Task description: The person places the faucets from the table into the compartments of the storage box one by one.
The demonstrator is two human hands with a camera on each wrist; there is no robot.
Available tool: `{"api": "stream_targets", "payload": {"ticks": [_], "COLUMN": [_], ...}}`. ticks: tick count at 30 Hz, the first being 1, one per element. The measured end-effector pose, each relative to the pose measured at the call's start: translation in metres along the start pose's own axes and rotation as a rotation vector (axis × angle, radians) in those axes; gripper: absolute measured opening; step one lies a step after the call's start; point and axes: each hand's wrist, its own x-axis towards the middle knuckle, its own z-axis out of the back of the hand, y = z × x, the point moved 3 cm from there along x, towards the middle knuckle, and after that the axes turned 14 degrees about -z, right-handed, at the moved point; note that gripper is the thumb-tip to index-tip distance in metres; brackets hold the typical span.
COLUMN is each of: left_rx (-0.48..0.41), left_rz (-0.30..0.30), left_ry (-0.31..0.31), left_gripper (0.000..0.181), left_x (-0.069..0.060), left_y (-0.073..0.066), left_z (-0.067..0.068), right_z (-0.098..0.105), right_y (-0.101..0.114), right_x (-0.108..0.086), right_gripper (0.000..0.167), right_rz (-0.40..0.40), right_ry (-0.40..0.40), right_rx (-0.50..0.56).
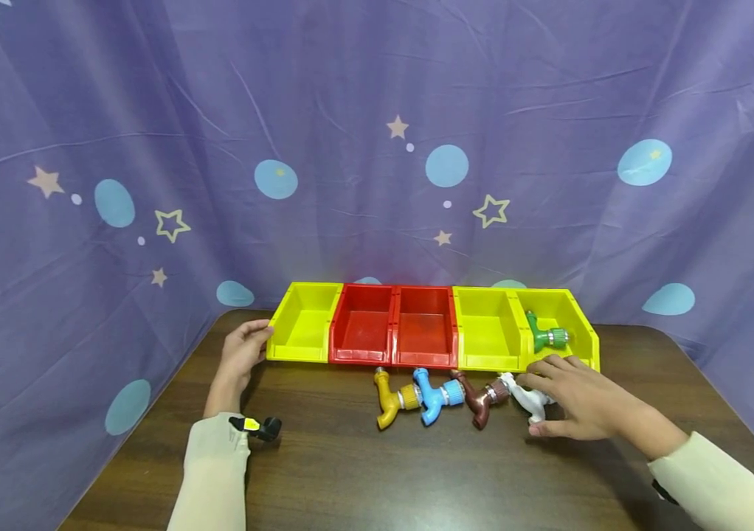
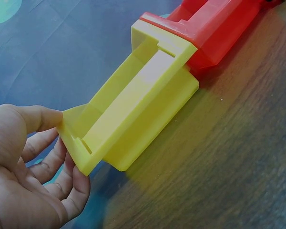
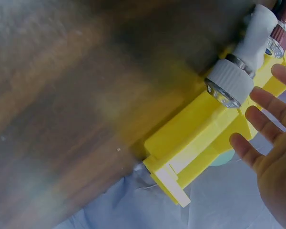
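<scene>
My left hand (image 1: 242, 359) touches the outer left side of the end yellow bin (image 1: 302, 355), its fingertips (image 2: 57, 119) against the edge and nothing enclosed in the palm. My right hand (image 1: 579, 398) hovers over the white tap (image 1: 531, 400), fingers spread, not closed around it. In the right wrist view, the white tap (image 3: 231, 81) shows its ribbed collar beside the fingertips. Left of it, in a row on the table, lie a brown tap (image 1: 481, 398), a blue tap (image 1: 435, 396) and a yellow tap (image 1: 389, 400). A green tap (image 1: 545, 334) lies inside the rightmost yellow bin (image 1: 588, 355).
Two red bins (image 1: 360, 355) stand in the middle of the bin row, with another yellow bin (image 1: 486, 358) to their right. The row sits along the back of the brown wooden table (image 1: 377, 472). Behind it hangs a purple curtain (image 1: 350, 96) with stars.
</scene>
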Motion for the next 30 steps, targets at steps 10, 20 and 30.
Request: {"api": "stream_targets", "payload": {"ticks": [10, 20, 30], "left_rx": [-0.003, -0.004, -0.008], "left_rz": [-0.007, -0.001, -0.005], "left_ry": [-0.008, -0.011, -0.011], "left_gripper": [0.045, 0.044, 0.044], "left_x": [0.000, -0.003, -0.002], "left_y": [-0.001, 0.000, 0.000], "left_z": [0.000, -0.001, 0.000], "right_z": [-0.010, -0.013, -0.019], "right_y": [0.006, 0.007, 0.009], "right_x": [-0.006, -0.001, 0.000], "right_gripper": [0.061, 0.049, 0.047], "right_rz": [0.066, 0.078, 0.043], "right_ry": [0.011, 0.009, 0.026], "right_rx": [0.033, 0.025, 0.042]}}
